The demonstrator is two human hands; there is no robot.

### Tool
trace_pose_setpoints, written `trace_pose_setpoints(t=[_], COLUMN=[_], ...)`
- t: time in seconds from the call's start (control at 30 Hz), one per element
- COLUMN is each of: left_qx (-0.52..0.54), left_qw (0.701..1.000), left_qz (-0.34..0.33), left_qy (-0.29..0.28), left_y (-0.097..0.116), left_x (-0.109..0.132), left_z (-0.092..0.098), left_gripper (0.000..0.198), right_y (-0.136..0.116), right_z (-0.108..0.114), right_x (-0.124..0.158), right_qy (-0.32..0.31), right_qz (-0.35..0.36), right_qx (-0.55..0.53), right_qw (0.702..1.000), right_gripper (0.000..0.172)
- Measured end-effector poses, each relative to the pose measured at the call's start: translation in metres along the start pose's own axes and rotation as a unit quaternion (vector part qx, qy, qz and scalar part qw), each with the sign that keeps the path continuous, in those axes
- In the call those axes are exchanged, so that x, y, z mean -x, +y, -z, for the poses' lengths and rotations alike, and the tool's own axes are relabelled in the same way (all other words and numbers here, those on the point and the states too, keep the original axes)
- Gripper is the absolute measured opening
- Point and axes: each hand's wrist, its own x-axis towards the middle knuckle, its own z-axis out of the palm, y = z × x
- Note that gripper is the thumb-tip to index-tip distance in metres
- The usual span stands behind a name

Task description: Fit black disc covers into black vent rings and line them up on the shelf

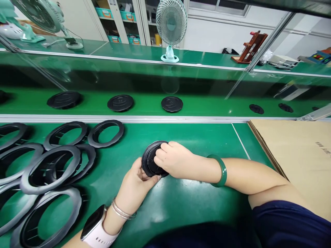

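- Head view: the black round disc (152,159) lies on the green bench (196,144), near centre; the left hand (136,184) grips its near edge while the right hand (173,159) presses fingers curled on top.
- The step looks like seating or fitting the disc; the next move calls for firm, even pressure. Black rings (51,165) lie piled left.

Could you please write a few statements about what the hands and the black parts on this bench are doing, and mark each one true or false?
1. Both hands hold one round black disc. True: the left hand grips it from below and the right hand covers its top.
2. The black rings lie to the right of the hands. False: they lie to the left, overlapping one another.
3. The right wrist wears a green bangle. True.
4. The conveyor belt behind the bench carries nothing. False: several black discs lie spaced along it.
5. The white smartwatch is on the left wrist. True.
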Motion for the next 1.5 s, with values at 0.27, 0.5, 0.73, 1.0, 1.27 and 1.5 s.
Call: trace_pose_setpoints(t=[0.27,0.5,0.73,1.0,1.27,1.5], left_qx=[-0.001,-0.021,-0.01,0.072,0.029,-0.069], left_qw=[1.0,1.0,1.0,0.996,0.998,0.994], left_qz=[-0.01,-0.007,-0.003,-0.03,-0.059,-0.077], left_qy=[-0.006,-0.006,-0.027,0.034,0.014,0.038], left_y=[0.001,-0.002,-0.003,0.001,-0.004,-0.001], left_x=[0.005,0.006,0.005,-0.006,-0.004,0.001], left_z=[-0.004,-0.006,-0.004,0.002,0.008,0.009], left_gripper=[0.063,0.057,0.066,0.072,0.092,0.055], right_y=[0.001,-0.007,-0.006,0.014,0.025,0.012], right_z=[0.003,0.009,0.003,-0.017,-0.025,-0.03], right_x=[0.001,0.003,0.002,0.005,0.0,-0.003], right_qy=[-0.018,-0.023,-0.002,0.167,0.101,0.123], right_qz=[-0.014,-0.035,-0.027,-0.154,-0.29,-0.311], right_qx=[-0.024,-0.012,-0.02,-0.125,-0.366,-0.413], right_qw=[0.999,0.999,0.999,0.966,0.879,0.847], right_gripper=[0.004,0.003,0.003,0.039,0.024,0.022])
